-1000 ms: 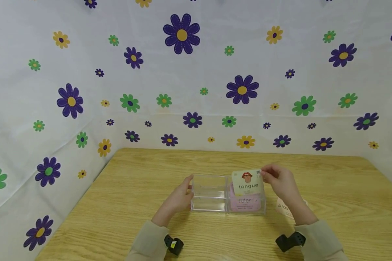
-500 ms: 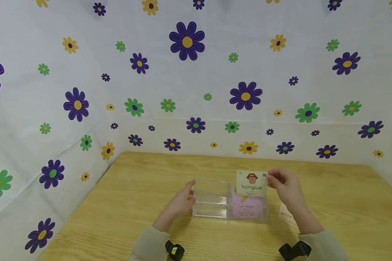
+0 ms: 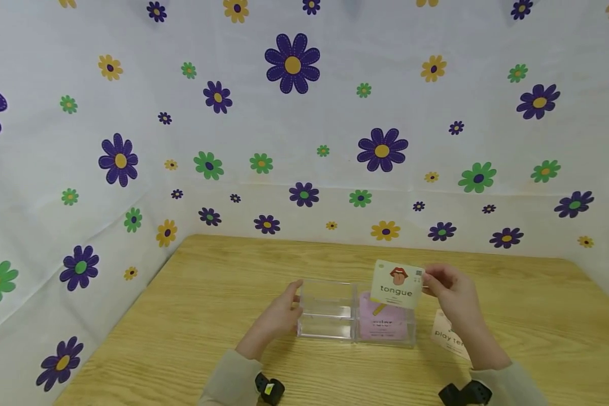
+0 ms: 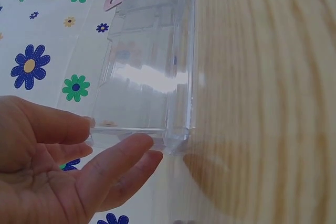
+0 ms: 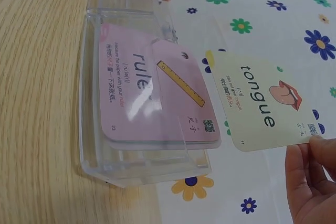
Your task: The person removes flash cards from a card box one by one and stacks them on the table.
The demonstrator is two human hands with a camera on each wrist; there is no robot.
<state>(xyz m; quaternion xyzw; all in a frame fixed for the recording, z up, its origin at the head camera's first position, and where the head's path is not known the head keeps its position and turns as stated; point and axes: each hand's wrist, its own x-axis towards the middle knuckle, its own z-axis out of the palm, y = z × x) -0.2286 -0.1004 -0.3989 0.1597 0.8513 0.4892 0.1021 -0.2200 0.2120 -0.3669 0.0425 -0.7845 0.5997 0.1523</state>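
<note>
A clear plastic card holder [image 3: 327, 327] with two side-by-side compartments stands on the table. My left hand [image 3: 276, 317] touches its left end with fairly straight fingers; in the left wrist view the fingertips [image 4: 140, 141] rest at that end. Pink cards, the front one a "ruler" card [image 5: 137, 90], lean in the right compartment. My right hand [image 3: 454, 293] pinches a pale yellow "tongue" card [image 3: 397, 285] by its right edge between thumb and fingers. The card is held above and behind the ruler card, apart from it in the right wrist view.
On the wooden table [image 3: 223, 282], right of the holder, lies a pale card [image 3: 446, 335] reading "play te…", partly hidden by my right forearm. The left compartment [image 3: 327, 296] shows no cards. A flower-print cloth [image 3: 335, 113] hangs behind and at the sides.
The tongue card, pinched in my right hand, has moved right and now tilts slightly, uncovering more of the ruler card. My left hand stays at the holder's end. The head view has shifted slightly.
</note>
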